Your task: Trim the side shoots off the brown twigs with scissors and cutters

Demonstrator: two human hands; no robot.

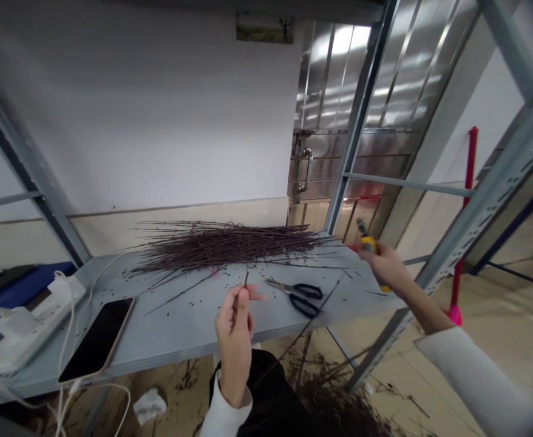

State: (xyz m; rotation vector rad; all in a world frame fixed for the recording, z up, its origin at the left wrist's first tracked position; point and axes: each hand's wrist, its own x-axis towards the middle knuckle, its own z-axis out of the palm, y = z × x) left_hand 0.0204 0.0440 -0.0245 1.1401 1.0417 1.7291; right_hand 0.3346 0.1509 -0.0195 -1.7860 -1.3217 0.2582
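Note:
My left hand (235, 334) is raised over the front of the grey metal shelf (189, 321), its fingers pinched on a thin dark twig (246, 279) that sticks upward. Out at the shelf's right end, my right hand (385, 264) is closed round a yellow-handled tool (367, 241) with a dark tip pointing up. A large heap of dark purplish twigs (225, 243) lies along the back of the shelf. Black-handled scissors (300, 295) rest on the shelf between my hands.
A black phone (98, 338) lies at the shelf's left front, beside a white power strip (34, 318) with white cables. Cut twigs (334, 406) litter the floor below. Grey shelf uprights (480, 200) stand right; a red-pink pole (464, 224) and a metal door (339, 121) lie beyond.

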